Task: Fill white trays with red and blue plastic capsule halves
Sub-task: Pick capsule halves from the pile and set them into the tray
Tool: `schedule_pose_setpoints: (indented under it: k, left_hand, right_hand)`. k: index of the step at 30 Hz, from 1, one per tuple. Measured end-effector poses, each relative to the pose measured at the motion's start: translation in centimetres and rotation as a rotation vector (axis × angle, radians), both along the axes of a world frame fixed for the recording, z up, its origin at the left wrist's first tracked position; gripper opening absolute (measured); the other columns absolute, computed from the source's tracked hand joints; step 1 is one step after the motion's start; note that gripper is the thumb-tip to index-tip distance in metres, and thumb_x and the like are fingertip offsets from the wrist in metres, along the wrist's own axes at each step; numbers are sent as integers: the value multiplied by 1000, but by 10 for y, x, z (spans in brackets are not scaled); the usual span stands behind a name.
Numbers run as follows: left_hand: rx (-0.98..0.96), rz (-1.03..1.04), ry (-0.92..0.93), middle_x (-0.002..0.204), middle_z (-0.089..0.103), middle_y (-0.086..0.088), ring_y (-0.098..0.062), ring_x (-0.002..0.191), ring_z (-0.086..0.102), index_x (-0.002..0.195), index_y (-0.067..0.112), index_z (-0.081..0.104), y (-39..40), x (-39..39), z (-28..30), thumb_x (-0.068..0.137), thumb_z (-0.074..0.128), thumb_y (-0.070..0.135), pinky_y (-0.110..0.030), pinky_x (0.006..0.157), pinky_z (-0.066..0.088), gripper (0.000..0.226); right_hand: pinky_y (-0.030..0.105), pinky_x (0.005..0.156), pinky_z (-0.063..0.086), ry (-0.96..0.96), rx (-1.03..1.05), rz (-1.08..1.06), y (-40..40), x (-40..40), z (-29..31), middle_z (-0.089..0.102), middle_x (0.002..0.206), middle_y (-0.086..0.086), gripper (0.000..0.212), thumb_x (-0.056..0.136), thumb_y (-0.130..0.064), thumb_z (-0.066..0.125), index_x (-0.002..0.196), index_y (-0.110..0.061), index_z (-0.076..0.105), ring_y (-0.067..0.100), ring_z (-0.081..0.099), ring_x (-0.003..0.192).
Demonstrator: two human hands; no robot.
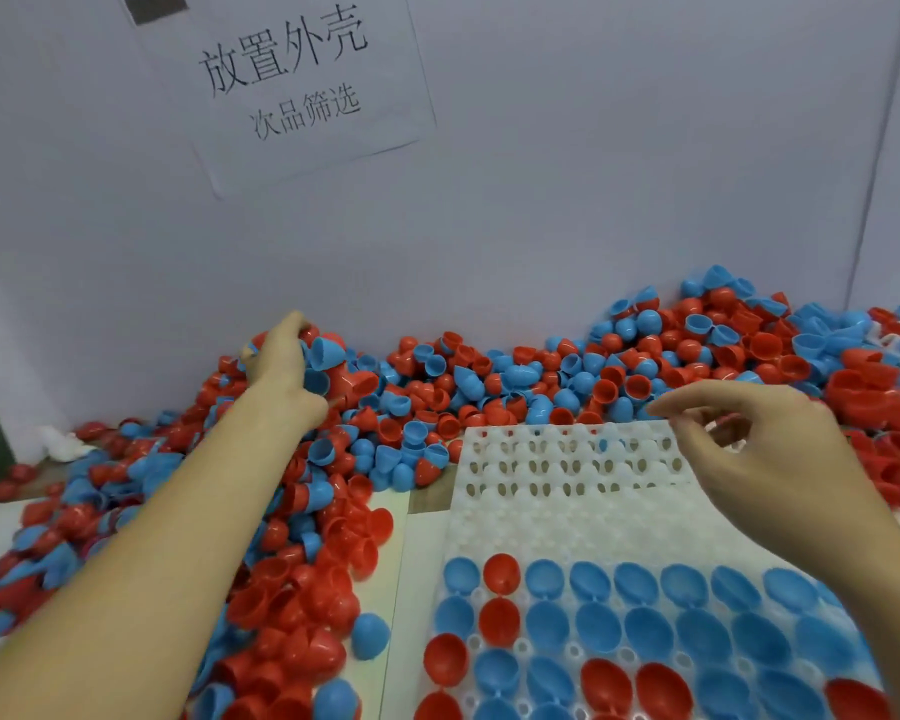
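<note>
We judge these capsule halves (437, 397) light, thin and slick, best pinched at the rim. Our left hand (281, 356) reaches into the heap against the wall, fingers curled among shells (whether one is gripped, we cannot tell). Our right hand (749, 444) hovers over the white tray (567, 517), fingers loosely bent, holding nothing visible; empty sockets lie just beneath its fingertips, filled rows nearer us.
</note>
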State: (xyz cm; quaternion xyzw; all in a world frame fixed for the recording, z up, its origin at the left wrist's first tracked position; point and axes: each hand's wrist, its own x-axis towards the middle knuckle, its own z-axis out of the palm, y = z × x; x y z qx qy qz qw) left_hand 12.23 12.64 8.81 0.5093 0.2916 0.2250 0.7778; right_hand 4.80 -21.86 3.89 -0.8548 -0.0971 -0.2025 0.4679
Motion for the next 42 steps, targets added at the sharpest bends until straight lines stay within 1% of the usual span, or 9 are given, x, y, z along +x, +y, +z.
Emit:
schedule_pose_setpoints:
  k: [7, 10, 13, 17, 21, 24, 28, 36, 42]
  left_hand:
    - [-475, -68, -334, 88, 68, -5, -15, 82, 67, 82, 14, 65, -41, -94, -30, 77, 71, 23, -24, 97, 48, 12]
    - [-643, -213, -478, 80, 71, 19, 10, 75, 65, 90, 25, 58, -48, -113, -44, 59, 73, 12, -6, 70, 49, 37]
    - [-550, -110, -395, 71, 67, 5, -8, 62, 65, 76, 18, 64, -52, -115, -62, 81, 68, 24, -21, 55, 53, 9]
    - [-694, -174, -364, 63, 58, -1, -13, 54, 58, 61, 14, 59, -48, -105, -68, 87, 63, 26, -23, 54, 53, 29]
    - [-581, -152, -401, 82, 60, -6, -19, 73, 61, 77, 14, 60, -56, -98, -76, 68, 72, 26, -31, 74, 53, 19]
    - [-663, -142, -447, 89, 64, -9, -24, 81, 64, 87, 11, 64, -50, -97, -77, 72, 74, 21, -32, 65, 57, 21]
    - [-724, -156, -435, 91, 63, -11, -25, 90, 60, 84, 10, 64, -44, -99, -75, 67, 76, 17, -30, 63, 57, 22]
    - [-750, -169, -382, 106, 60, -15, -27, 101, 59, 103, 9, 61, -53, -95, -78, 83, 71, 21, -30, 59, 57, 25]
    - [-691, -152, -402, 106, 61, -15, -27, 95, 60, 109, 13, 60, -56, -93, -78, 86, 69, 19, -31, 60, 58, 25]
  right_hand:
    - [9, 63, 50, 104, 17, 412, 104, -14, 14, 64, 84, -16, 22, 94, -21, 62, 104, -39, 67, -2, 63, 77]
    - [15, 60, 54, 196, 13, 495, 151, -14, 9, 64, 86, -9, 18, 95, -23, 63, 108, -34, 58, 1, 65, 79]
    - [19, 62, 54, 155, 141, 462, 178, -18, -6, 65, 81, -8, 17, 90, -24, 70, 96, -32, 57, 4, 65, 77]
    - [8, 70, 49, 113, 130, 418, 180, -13, -26, 66, 85, -15, 21, 86, -23, 74, 91, -40, 62, -6, 61, 86]
    - [4, 65, 48, 45, 135, 265, 173, -6, -27, 65, 78, -22, 15, 88, -16, 73, 97, -28, 74, -12, 62, 81]
    - [6, 61, 50, 9, 138, 121, 150, 6, -18, 67, 75, -21, 11, 89, -15, 73, 97, -21, 78, -6, 66, 70]
    - [3, 55, 42, 144, -250, 59, 123, 22, -17, 66, 77, -20, 16, 89, -9, 71, 100, -18, 78, -6, 59, 65]
    - [37, 78, 60, 272, -739, 136, 150, 20, -42, 70, 101, -1, 24, 86, -10, 63, 104, -23, 73, 19, 67, 85]
    - [18, 71, 55, 134, -552, 253, 137, 13, -21, 70, 93, -14, 19, 94, -20, 62, 106, -32, 71, 5, 65, 84]
